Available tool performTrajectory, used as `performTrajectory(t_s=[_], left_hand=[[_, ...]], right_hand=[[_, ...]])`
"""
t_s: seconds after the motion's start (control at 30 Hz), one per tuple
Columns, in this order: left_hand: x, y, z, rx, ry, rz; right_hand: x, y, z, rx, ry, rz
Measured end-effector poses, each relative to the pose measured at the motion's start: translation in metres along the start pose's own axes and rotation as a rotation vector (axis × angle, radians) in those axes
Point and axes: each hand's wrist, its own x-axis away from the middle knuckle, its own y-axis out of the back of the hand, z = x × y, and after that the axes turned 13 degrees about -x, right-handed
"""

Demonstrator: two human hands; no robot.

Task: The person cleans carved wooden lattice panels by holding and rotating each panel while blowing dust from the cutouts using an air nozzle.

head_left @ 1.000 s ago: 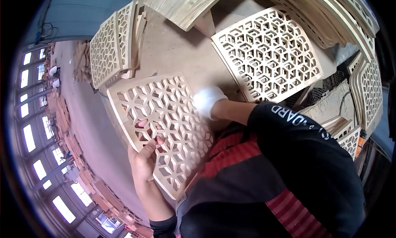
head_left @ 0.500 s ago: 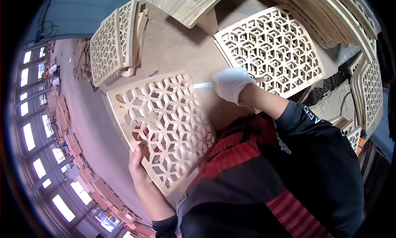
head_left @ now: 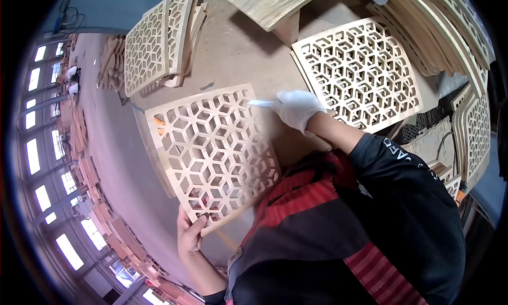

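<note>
A wooden lattice panel with cut-out openings lies tilted in front of me, over the table's near edge. My bare left hand grips its lower left corner, thumb on top and fingers underneath, partly seen through the openings. My right hand, in a white glove, is closed around a thin white tool. The tool's flat end points left, at the panel's upper right corner. Just right of the glove lies a stack of similar lattice panels.
More lattice panels lean at the upper left. A plank juts in at the top. Curved wooden pieces and stacked panels stand at the right. An orange object shows beneath the held panel. People are far left.
The held panel has turned and lies flatter. My left hand has slid down to its lower corner. My right hand moved right, off the panel's edge, and the white tool came into view.
</note>
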Motion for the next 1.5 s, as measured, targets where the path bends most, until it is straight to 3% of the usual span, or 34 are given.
performTrajectory(t_s=[0.2,0.3,0.63,0.77,0.87,1.0,1.1,1.23,1.33,1.43,1.5], left_hand=[[-0.005,0.002,0.022,0.026,0.001,-0.026],[-0.005,-0.001,0.03,0.014,-0.002,-0.129],[0.028,-0.034,-0.043,-0.425,-0.142,-0.309],[0.029,-0.037,-0.052,-0.569,-0.217,-0.215],[0.029,-0.042,-0.065,-0.777,-0.286,-0.19],[0.019,-0.05,-0.084,-0.761,-0.245,-0.144],[-0.004,-0.052,-0.094,-0.621,-0.404,-0.043],[-0.039,-0.055,-0.105,-0.464,-0.466,0.137],[-0.056,-0.068,-0.11,-0.241,-0.383,0.11],[-0.064,-0.072,-0.112,-0.074,-0.26,0.213],[-0.063,-0.077,-0.116,-0.094,-0.237,0.181]], right_hand=[[-0.004,-0.016,-0.012,-0.06,0.039,-0.038],[-0.01,-0.019,-0.011,-0.113,-0.092,0.025],[-0.007,-0.015,-0.013,-0.168,-0.016,0.089],[0.023,-0.007,-0.002,-0.234,0.219,-0.102],[0.037,0.021,0.029,-0.414,0.083,-0.031],[0.036,0.021,0.045,-0.298,0.175,0.044],[0.032,0.031,0.061,-0.15,0.173,0.141],[0.029,0.022,0.06,-0.126,0.252,0.089],[0.031,0.018,0.059,-0.111,0.266,0.057],[0.031,0.013,0.059,-0.137,0.269,0.026],[0.029,0.011,0.067,-0.212,0.28,0.004]])
